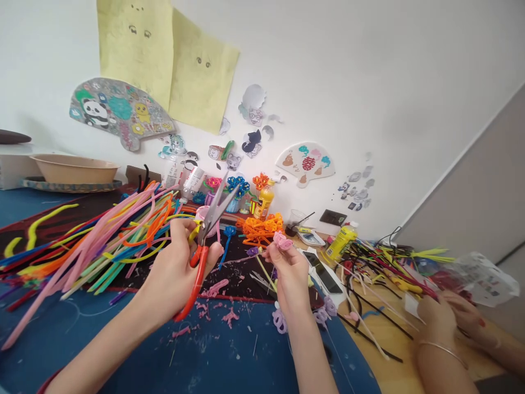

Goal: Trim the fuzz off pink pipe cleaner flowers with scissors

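Observation:
My left hand [174,265] is closed around a pair of scissors [199,279] with red handles; the blades point up and stand apart. In my right hand [290,273], fingers and thumb pinch a small pink pipe-cleaner flower [282,241]. The scissors and the flower are apart from each other. Below the hands, pink fuzzy scraps [230,316] lie on the blue table surface [213,361]. Lilac pipe-cleaner loops [279,322] lie beside my right wrist. A blue pipe-cleaner flower [228,234] rests on the dark mat between my hands.
Many coloured pipe cleaners [98,235] are heaped at left. Orange pipe-cleaner pieces [260,229] and a yellow bottle [264,200] stand behind. At right are a phone [324,272], another yellow bottle [341,241] and a co-worker's hands [441,317] over a wooden table.

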Available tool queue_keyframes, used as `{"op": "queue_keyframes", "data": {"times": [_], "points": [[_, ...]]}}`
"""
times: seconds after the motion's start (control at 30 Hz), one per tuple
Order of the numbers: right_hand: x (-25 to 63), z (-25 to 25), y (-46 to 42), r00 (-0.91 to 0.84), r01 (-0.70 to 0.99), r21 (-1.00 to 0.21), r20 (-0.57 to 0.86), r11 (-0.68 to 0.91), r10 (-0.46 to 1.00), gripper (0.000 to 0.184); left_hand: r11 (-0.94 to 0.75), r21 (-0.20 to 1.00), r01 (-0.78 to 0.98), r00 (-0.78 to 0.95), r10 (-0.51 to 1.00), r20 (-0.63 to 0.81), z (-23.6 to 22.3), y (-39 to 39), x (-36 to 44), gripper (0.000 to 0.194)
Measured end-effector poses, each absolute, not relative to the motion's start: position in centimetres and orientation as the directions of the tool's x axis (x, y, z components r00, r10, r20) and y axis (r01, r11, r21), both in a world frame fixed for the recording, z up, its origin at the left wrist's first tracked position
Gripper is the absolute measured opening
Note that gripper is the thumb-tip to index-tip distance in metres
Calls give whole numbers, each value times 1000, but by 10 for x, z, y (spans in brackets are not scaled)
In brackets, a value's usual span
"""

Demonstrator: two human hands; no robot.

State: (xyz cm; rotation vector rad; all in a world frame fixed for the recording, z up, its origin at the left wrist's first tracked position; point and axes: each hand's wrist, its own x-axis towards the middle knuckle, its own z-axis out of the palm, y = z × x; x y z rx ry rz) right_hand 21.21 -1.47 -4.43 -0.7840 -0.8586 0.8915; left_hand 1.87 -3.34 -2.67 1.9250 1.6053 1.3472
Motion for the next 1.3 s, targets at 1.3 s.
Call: {"op": "queue_keyframes", "data": {"times": [1.3], "points": [[217, -44, -11, 234, -812, -560, -54, 165, 971, 17, -394, -75, 916, 384, 806, 450, -55, -28, 28, 28]]}}
